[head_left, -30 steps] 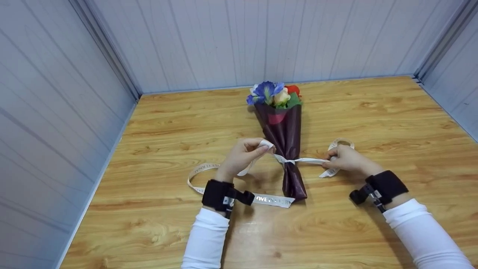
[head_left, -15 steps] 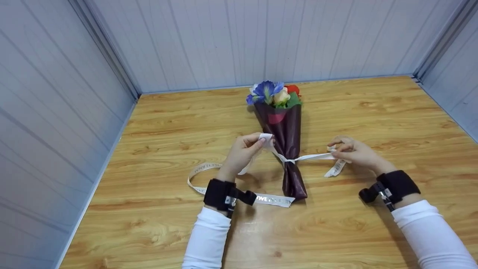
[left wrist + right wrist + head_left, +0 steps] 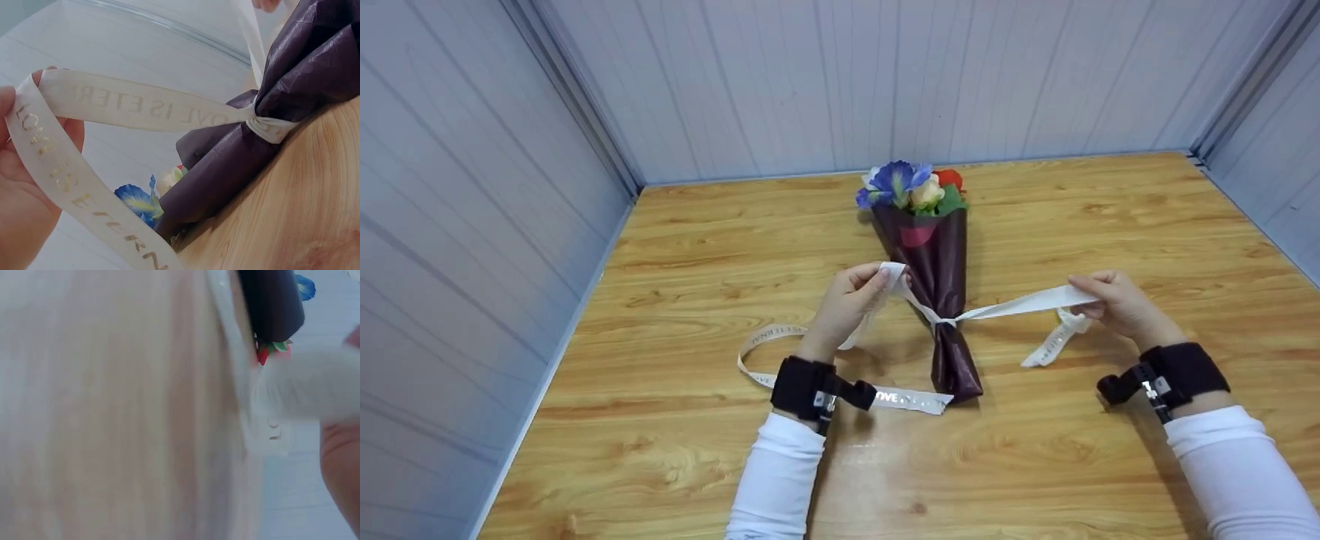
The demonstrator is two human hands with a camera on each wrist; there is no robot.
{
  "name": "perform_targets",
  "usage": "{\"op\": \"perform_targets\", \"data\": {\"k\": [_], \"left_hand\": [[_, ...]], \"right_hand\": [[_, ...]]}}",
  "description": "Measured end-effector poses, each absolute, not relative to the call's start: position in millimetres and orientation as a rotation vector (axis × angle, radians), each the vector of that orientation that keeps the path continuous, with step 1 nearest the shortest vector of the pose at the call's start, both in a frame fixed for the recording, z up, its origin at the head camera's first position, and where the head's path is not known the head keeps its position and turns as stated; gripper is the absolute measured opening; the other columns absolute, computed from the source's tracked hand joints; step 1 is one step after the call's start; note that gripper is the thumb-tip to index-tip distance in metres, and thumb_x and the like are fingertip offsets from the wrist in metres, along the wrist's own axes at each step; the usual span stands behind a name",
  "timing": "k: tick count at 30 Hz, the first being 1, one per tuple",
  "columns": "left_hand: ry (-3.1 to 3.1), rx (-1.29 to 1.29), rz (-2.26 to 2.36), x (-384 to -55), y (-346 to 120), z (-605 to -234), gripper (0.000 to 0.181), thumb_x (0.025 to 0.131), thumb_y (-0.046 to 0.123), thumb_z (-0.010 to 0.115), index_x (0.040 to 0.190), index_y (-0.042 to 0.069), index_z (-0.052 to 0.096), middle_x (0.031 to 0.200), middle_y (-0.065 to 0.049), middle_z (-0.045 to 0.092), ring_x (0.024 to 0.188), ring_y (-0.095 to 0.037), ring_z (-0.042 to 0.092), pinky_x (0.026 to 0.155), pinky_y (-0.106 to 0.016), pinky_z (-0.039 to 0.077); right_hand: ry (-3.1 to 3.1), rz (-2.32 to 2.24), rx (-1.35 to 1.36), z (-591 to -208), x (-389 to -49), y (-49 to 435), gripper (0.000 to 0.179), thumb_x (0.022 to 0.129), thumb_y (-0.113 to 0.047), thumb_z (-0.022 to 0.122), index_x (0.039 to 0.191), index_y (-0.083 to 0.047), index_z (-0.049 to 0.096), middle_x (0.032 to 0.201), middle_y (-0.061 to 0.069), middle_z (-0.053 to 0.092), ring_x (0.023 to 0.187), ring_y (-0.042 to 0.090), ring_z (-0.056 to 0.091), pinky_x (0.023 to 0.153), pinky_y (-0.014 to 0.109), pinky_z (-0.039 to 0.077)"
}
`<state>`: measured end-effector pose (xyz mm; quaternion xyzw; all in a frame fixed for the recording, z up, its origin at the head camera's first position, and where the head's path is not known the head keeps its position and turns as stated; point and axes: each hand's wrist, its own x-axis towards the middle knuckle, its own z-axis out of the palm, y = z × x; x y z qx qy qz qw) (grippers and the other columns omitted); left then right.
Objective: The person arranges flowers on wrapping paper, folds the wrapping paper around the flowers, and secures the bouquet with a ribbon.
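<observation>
A bouquet in dark purple wrapping paper [image 3: 949, 270] lies on the table, its blue, cream and red flowers [image 3: 911, 184] toward the back wall. White ribbon [image 3: 140, 107] with gold lettering is tied round its narrow waist. To the left of the knot, my left hand [image 3: 851, 300] pinches one length of the ribbon, which loops over the fingers and trails down. My right hand [image 3: 1125, 306] pinches the other length between thumb and fingers, pulled out to the right and raised. Below that hand hangs a loose ribbon end [image 3: 1054, 341]. The right wrist view is blurred.
The left ribbon's tail [image 3: 911, 400] curls across the wooden table [image 3: 960, 480] and passes under the left wrist, ending near the bouquet's foot. Pale panel walls [image 3: 825, 82] stand behind and at both sides. Each wrist wears a black camera band [image 3: 1181, 379].
My right hand has moved right and slightly up, drawing its ribbon out longer and unfolding the loop beside it. My left hand has risen slightly, still pinching its ribbon.
</observation>
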<state>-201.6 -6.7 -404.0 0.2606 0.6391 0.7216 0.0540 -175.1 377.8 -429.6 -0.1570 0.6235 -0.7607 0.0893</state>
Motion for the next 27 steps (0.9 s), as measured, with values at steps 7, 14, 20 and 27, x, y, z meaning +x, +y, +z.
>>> {"op": "perform_targets", "data": {"k": [7, 14, 20, 27], "left_hand": [[1.941, 0.798, 2.218, -201.2, -4.2, -403.7, 0.026, 0.1, -0.001, 0.05, 0.11, -0.022, 0.061, 0.097, -0.017, 0.072, 0.082, -0.008, 0.062, 0.076, -0.023, 0.048], [1.818, 0.794, 2.276, -201.8, -1.8, -406.0, 0.027, 0.1, -0.004, 0.047, 0.112, -0.026, 0.057, 0.102, -0.031, 0.068, 0.087, -0.01, 0.064, 0.084, -0.029, 0.05], [1.883, 0.827, 2.239, -201.6, -2.8, -405.0, 0.027, 0.1, -0.002, 0.048, 0.111, -0.024, 0.059, 0.099, -0.024, 0.07, 0.086, -0.009, 0.063, 0.085, -0.033, 0.05], [1.844, 0.833, 2.248, -199.7, -2.1, -403.4, 0.027, 0.101, -0.003, 0.046, 0.111, -0.026, 0.057, 0.098, -0.024, 0.07, 0.086, -0.008, 0.063, 0.081, -0.024, 0.05]], "right_hand": [[1.449, -2.255, -0.832, -423.1, -183.1, 385.1, 0.043, 0.095, 0.004, 0.019, 0.073, -0.006, 0.054, 0.056, 0.007, 0.018, 0.048, 0.018, 0.013, 0.066, 0.022, 0.045], [1.259, -2.456, -0.859, -417.8, -187.5, 377.6, 0.044, 0.099, 0.009, 0.023, 0.084, 0.002, 0.064, 0.061, 0.003, 0.037, 0.056, 0.016, 0.034, 0.079, 0.029, 0.048], [1.419, -2.548, -0.776, -407.6, -197.7, 353.0, 0.032, 0.103, 0.005, 0.042, 0.099, 0.002, 0.074, 0.088, 0.008, 0.07, 0.084, 0.016, 0.063, 0.084, 0.027, 0.048], [2.096, -2.369, -0.416, -381.8, -207.9, 302.2, 0.03, 0.1, 0.004, 0.052, 0.086, -0.011, 0.074, 0.075, -0.002, 0.064, 0.073, 0.009, 0.057, 0.071, 0.021, 0.047]]}}
